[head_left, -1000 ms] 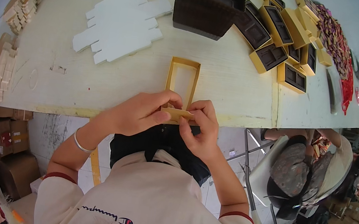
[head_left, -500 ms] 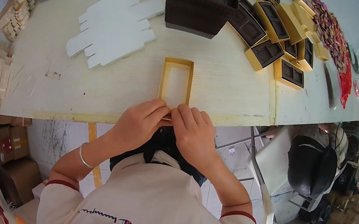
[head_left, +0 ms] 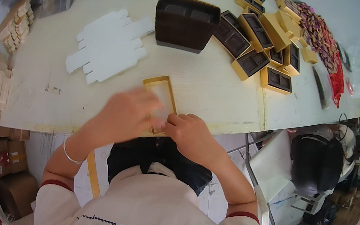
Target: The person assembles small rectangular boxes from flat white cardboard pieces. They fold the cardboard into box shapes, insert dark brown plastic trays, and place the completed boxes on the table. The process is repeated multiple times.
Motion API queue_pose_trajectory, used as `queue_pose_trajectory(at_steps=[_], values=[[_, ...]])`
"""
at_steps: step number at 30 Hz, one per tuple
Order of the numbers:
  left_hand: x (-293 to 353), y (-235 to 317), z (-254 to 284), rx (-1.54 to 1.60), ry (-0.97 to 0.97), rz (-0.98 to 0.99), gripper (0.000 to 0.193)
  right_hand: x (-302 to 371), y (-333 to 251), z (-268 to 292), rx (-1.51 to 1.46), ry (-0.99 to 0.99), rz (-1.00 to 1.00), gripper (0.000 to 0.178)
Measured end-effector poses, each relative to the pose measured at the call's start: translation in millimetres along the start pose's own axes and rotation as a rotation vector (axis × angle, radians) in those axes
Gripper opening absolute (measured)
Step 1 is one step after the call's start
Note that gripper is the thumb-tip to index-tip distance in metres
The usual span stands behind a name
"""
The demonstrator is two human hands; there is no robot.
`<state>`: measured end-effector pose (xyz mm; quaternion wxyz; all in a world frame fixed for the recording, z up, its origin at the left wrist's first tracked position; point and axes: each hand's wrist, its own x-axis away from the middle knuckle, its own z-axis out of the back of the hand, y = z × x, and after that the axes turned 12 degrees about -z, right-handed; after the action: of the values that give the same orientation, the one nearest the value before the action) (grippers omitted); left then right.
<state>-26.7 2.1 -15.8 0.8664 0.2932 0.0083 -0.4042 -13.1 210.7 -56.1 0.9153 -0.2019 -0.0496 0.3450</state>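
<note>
A small gold cardboard box (head_left: pixel 160 91) with a pale inside lies open on the white table (head_left: pixel 202 88), near its front edge. My right hand (head_left: pixel 190 132) grips the box's near end with curled fingers. My left hand (head_left: pixel 129 113) is blurred, lying over the box's left side and near corner, fingers bent against it. The near part of the box is hidden under both hands.
A stack of dark brown plastic trays (head_left: pixel 185 23) stands at the back. Several gold boxes with brown inserts (head_left: pixel 266 46) lie to its right. Flat white card blanks (head_left: pixel 108 47) lie at the left. Small cardboard stacks (head_left: pixel 12 24) line the far left edge.
The box has turned slightly, its far end now leaning left. My left hand has moved up over the box's left side and is blurred; my right hand stays on the near end.
</note>
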Motion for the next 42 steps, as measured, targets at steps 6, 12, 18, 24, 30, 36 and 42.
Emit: queue_pose_trajectory(at_steps=[6,12,18,24,30,36,42], values=[[-20.4,-43.4,3.3,-0.113,-0.166,-0.005,0.066,-4.9,4.8,28.1,0.068,0.059,0.036,0.032],[12.2,-29.8,6.1,0.070,-0.239,0.076,0.086,-43.4,40.4,80.1,0.003,0.705,0.008,0.041],[21.4,-19.4,-17.4,0.110,-0.024,0.112,0.082,-116.8,80.9,105.3,0.370,0.642,0.025,0.008],[34.6,-20.5,-30.7,0.094,0.126,0.094,0.076,-126.2,76.8,125.7,0.184,0.476,-0.123,0.010],[34.5,-21.9,-33.0,0.092,0.149,0.081,0.075,-133.6,96.3,136.5,-0.455,0.104,-0.370,0.011],[26.9,-17.1,-18.9,0.075,0.111,0.091,0.082,-139.3,94.2,155.5,-0.480,-0.069,-0.490,0.018],[-8.2,-33.4,1.6,0.040,0.450,0.054,0.099,-150.6,91.3,163.1,-0.419,-0.151,-0.562,0.023]])
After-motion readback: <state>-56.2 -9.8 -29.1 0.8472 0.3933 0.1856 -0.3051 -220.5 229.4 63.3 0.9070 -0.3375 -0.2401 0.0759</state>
